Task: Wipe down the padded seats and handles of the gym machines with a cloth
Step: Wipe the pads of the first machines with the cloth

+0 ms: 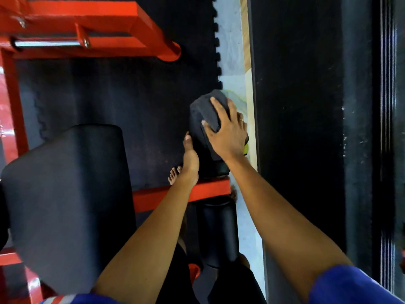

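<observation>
Two hands, apart, work one small pad (215, 166). Well left of the L hand (190, 154) sits the big black seat pad (65, 194), smooth and matte. L hand lies flat vs. the small pad's side, bracing it. That pad prob. firm foam, slight give, fixed to the red frame (210, 189). Over its top, under the R hand (228, 132): dark grey cloth (208, 106), folded. Likely soft, light, prone to bunching; best held w/ a spread palm. R hand cups it, fingers wrapped round.

A gym: red steel machine frame (87, 20), black pads (65, 194), rubber mat flooring (131, 95).
</observation>
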A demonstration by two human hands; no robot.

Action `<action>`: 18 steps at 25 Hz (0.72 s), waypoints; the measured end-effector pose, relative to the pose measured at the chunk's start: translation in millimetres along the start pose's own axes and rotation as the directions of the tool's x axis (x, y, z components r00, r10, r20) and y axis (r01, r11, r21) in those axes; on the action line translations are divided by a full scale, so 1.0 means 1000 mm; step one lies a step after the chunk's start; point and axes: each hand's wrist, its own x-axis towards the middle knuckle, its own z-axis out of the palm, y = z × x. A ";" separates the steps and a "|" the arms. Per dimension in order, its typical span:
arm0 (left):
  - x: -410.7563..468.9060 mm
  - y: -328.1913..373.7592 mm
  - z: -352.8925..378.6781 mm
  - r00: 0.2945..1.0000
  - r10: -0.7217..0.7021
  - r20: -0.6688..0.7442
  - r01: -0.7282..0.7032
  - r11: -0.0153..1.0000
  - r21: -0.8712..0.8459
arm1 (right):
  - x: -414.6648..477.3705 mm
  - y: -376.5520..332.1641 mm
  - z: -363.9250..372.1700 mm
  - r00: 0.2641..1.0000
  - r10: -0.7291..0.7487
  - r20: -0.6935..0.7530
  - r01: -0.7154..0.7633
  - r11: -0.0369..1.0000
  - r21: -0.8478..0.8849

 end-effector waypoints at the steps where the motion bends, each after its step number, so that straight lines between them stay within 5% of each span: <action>1: -0.029 0.020 0.003 0.999 -0.003 0.032 0.002 1.000 0.010 | -0.001 0.005 0.000 0.997 0.074 0.004 -0.074 0.995 0.060; 4: -0.091 0.055 0.016 0.991 0.106 0.083 -0.105 0.994 -0.017 | -0.036 0.019 -0.001 0.930 0.358 0.079 -0.365 0.879 0.308; 6: -0.102 0.060 0.018 0.987 0.131 0.089 -0.124 0.989 -0.079 | -0.081 0.020 -0.003 0.909 0.405 0.103 -0.415 0.847 0.333; 10: -0.122 0.048 0.029 0.984 0.134 0.118 -0.116 0.982 -0.146 | -0.145 0.003 -0.002 0.971 0.228 0.069 -0.234 0.967 0.097; 14: -0.130 0.032 0.028 0.942 0.334 0.027 -0.333 0.942 -0.032 | -0.037 -0.003 0.001 0.998 0.053 0.034 -0.054 0.998 0.031; 18: -0.111 0.042 0.021 0.953 0.302 0.028 -0.301 0.953 -0.019 | 0.010 0.018 0.000 0.919 0.370 0.136 -0.394 0.853 0.342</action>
